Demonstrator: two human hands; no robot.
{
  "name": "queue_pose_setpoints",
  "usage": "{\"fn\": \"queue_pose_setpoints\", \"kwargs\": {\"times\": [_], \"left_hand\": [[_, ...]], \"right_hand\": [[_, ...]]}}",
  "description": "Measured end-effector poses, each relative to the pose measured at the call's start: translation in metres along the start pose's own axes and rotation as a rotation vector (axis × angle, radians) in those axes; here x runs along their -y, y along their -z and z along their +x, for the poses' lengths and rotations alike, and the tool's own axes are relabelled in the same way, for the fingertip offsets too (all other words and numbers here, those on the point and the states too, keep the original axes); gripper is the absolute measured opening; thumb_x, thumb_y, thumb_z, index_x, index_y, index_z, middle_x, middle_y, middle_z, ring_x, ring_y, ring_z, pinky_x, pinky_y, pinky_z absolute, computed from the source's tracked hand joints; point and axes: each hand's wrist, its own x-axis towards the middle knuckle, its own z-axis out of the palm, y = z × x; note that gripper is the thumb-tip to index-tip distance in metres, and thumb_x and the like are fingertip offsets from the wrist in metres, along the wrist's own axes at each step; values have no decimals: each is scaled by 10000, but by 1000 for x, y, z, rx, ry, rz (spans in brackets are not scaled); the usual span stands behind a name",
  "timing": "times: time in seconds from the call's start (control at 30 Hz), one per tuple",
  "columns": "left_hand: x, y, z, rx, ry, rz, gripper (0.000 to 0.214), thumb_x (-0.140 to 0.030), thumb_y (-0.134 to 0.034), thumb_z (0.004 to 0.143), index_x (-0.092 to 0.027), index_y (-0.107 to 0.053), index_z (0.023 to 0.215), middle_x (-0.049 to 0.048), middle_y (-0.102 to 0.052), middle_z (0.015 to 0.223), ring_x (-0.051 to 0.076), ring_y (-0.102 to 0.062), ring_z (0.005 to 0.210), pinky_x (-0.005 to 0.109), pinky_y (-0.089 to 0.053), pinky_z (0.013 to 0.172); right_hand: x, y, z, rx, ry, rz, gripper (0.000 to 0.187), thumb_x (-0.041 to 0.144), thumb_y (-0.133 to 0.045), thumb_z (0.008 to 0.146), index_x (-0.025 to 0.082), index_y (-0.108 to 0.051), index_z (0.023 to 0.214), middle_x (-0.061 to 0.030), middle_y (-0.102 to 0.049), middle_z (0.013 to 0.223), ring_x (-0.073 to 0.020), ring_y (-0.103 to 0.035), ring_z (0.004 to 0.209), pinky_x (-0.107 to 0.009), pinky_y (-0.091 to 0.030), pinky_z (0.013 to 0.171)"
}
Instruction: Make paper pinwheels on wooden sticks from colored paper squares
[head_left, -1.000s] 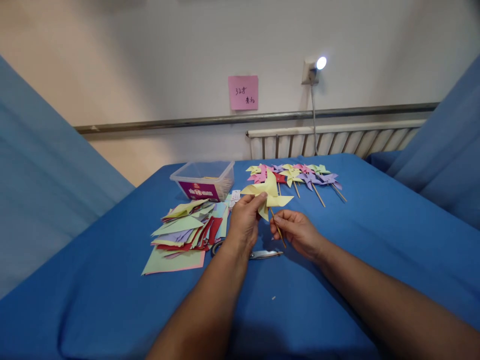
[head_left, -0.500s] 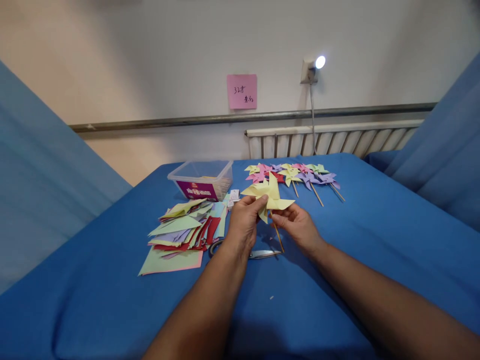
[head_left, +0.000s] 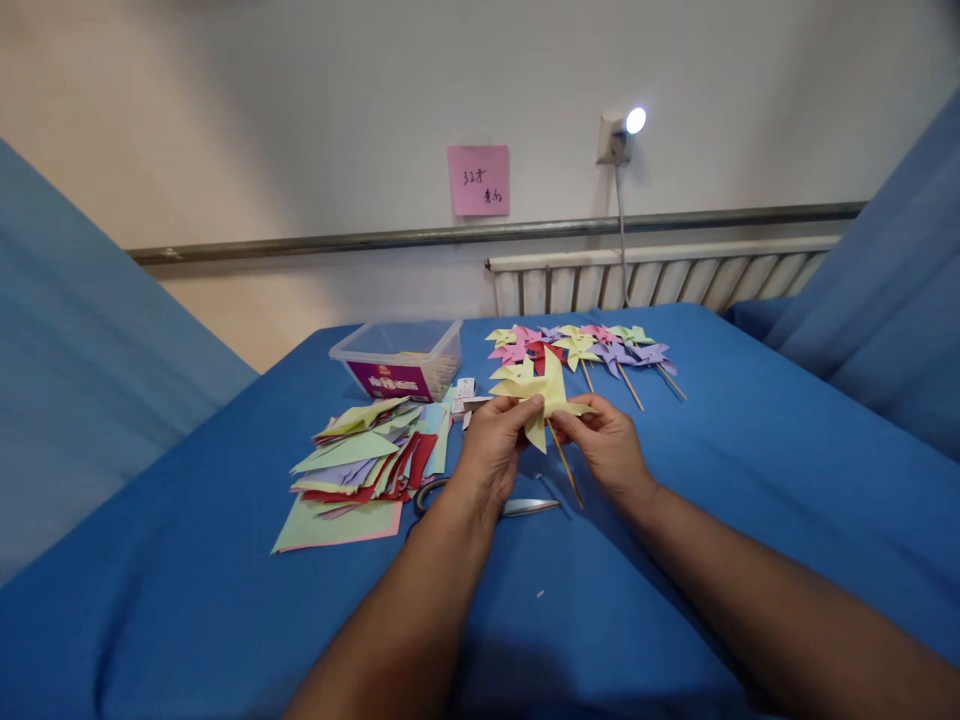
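Both hands hold a pale yellow paper pinwheel (head_left: 553, 385) above the blue-covered table. My left hand (head_left: 491, 440) is closed on its left side, with the thumb pressed on the paper near the middle. On the other side my right hand (head_left: 609, 445) pinches the paper's lower right edge, close to the top of the stick. The thin wooden stick (head_left: 566, 465) slants down to the right below the paper. Under my left forearm lies a pair of scissors (head_left: 529, 507), partly hidden, its blades pointing right.
A stack of coloured paper (head_left: 367, 465) lies at the left. Behind it stands a clear plastic box (head_left: 396, 345) holding sticks, with small white boxes (head_left: 463, 390) beside it. Several finished pinwheels (head_left: 611, 355) lie at the back. Blue curtains (head_left: 97, 350) hang at both sides.
The pinwheel has turned slightly and its stick's lower end has swung right. My right hand has moved up onto the paper from beside the stick. The view has shifted a little.
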Motion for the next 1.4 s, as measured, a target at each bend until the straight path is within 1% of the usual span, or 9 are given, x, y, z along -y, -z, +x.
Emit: {"fn": "queue_pose_setpoints", "kwargs": {"times": [0.13,0.33,0.6,0.77,0.9,0.97,1.07,1.2,1.4], "left_hand": [[-1,-2,-2,11,-2,-16,311,-236,-834,569,-109,-674,803,46,-672,737,138,-610,629,264,-474,625],[-6,-2,-3,-46,-24,-55,277,-236,-837,555,-104,-658,720,31,-661,673,120,-589,591,244,-458,606],[-6,-3,-3,-51,-17,-45,293,-242,-851,512,-112,-649,679,21,-646,630,114,-570,573,236,-430,583],[-7,-2,-2,-70,-23,13,326,-276,-855,507,-128,-640,704,10,-641,635,118,-569,568,242,-423,565],[-7,1,1,-85,-47,105,322,-298,-841,531,-129,-644,720,19,-656,671,123,-577,585,256,-440,597],[-6,2,2,-66,-47,159,312,-304,-834,542,-127,-649,719,22,-655,669,122,-574,587,256,-437,601],[-5,2,1,-7,-45,242,308,-327,-829,554,-123,-653,702,26,-649,659,114,-553,564,244,-407,564],[-5,1,-2,89,-16,291,307,-360,-819,585,-120,-654,681,15,-619,612,88,-498,505,232,-363,515],[-6,-1,-5,153,50,243,283,-307,-831,580,-121,-675,724,36,-656,670,102,-544,545,239,-408,559]], "right_hand": [[-1,0,0,-5,-8,-16,280,394,-803,653,190,-637,750,24,-650,600,-124,-594,551,-262,-496,557],[-2,-3,0,-26,33,38,353,342,-818,640,212,-638,914,20,-700,731,-132,-632,600,-285,-532,596],[2,0,0,-92,71,-82,239,378,-772,703,200,-659,816,9,-687,691,-134,-629,567,-283,-511,575],[-1,6,2,-45,77,-101,261,420,-734,747,199,-673,871,10,-664,655,-144,-628,599,-289,-496,612],[-5,15,8,-70,71,-82,320,500,-626,830,201,-701,917,-35,-700,836,-159,-638,743,-303,-488,696],[-6,17,11,-70,50,-37,317,499,-656,807,202,-714,901,-45,-707,882,-171,-632,805,-305,-483,728],[-3,17,14,-32,-8,81,292,463,-743,733,209,-717,874,-16,-696,794,-155,-616,737,-295,-478,712],[1,14,14,-14,-97,170,288,436,-806,657,197,-679,757,35,-619,626,-110,-538,563,-251,-424,577],[1,13,14,2,-153,236,336,412,-836,617,186,-592,661,67,-541,532,-74,-444,470,-210,-340,483]]}}
